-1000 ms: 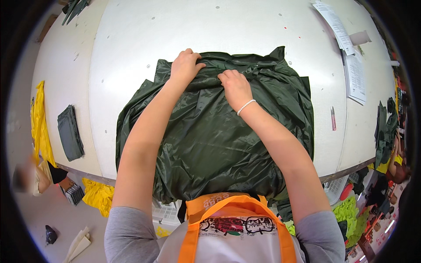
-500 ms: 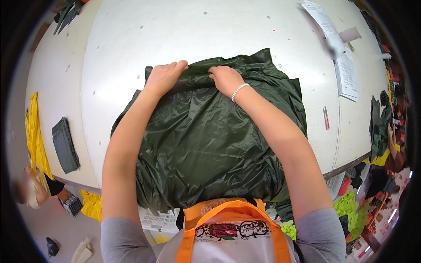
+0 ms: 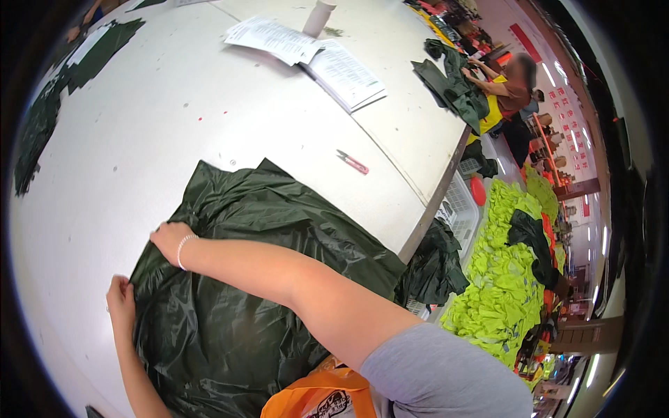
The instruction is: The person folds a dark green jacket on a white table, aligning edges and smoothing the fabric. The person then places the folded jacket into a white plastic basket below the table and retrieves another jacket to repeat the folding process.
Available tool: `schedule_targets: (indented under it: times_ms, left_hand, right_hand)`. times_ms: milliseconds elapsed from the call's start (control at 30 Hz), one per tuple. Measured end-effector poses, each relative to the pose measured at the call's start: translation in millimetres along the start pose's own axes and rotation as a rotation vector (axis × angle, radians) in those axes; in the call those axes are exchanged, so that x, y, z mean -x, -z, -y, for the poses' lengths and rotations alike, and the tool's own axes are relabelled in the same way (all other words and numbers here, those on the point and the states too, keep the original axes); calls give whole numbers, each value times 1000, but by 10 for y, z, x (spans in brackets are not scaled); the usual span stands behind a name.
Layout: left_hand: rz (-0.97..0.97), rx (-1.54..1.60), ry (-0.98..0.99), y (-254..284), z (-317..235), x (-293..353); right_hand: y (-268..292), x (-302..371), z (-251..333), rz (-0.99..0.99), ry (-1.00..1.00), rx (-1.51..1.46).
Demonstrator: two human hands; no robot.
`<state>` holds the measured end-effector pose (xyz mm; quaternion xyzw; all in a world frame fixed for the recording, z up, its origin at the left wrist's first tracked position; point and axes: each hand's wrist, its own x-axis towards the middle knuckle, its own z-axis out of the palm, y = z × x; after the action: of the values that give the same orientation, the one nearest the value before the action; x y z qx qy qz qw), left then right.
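Observation:
A large piece of dark green, shiny fabric (image 3: 209,334), thin and full of creases, lies spread over the white table in front of me. At its left upper edge my left hand (image 3: 120,299) pinches the cloth between thumb and fingers. A little farther along the same edge, my right hand (image 3: 173,240), with a white bead bracelet at the wrist, has its fingers closed on the fabric. Between the hands the edge runs taut. My right forearm crosses over the cloth and covers part of it.
Red-handled thread snips (image 3: 353,162) lie beyond the fabric on the table (image 3: 279,132). Printed sheets (image 3: 341,73) and a pale cylinder (image 3: 319,19) are farther back. Right of the table edge stand a white basket (image 3: 460,209) and heaped lime garments (image 3: 495,272). Another person (image 3: 512,87) handles dark green cloth.
My view has swung to the right, so the hands and fabric now appear lower left. Both hands still grip the fabric's edge. The right-hand side of the room has come into view.

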<state>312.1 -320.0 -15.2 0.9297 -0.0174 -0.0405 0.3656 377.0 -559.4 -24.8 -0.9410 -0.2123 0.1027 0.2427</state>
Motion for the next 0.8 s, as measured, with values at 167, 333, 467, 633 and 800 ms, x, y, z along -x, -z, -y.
schedule_targets:
  times_ms: [167, 333, 467, 633, 800]
  left_hand:
    - [0, 133, 113, -198, 5, 362]
    - [-247, -12, 60, -347, -12, 436]
    - [-192, -93, 218, -429, -141, 407]
    - [-231, -69, 117, -254, -280, 343]
    - [37, -382, -249, 178, -333, 342]
  right_hand:
    - [-107, 410, 33, 7, 164, 336]
    - [-258, 617, 69, -254, 561, 208]
    - [0, 757, 34, -7, 664, 27]
    - [-3, 708, 215, 2, 591, 254]
    - [-25, 685, 275, 178, 560, 529]
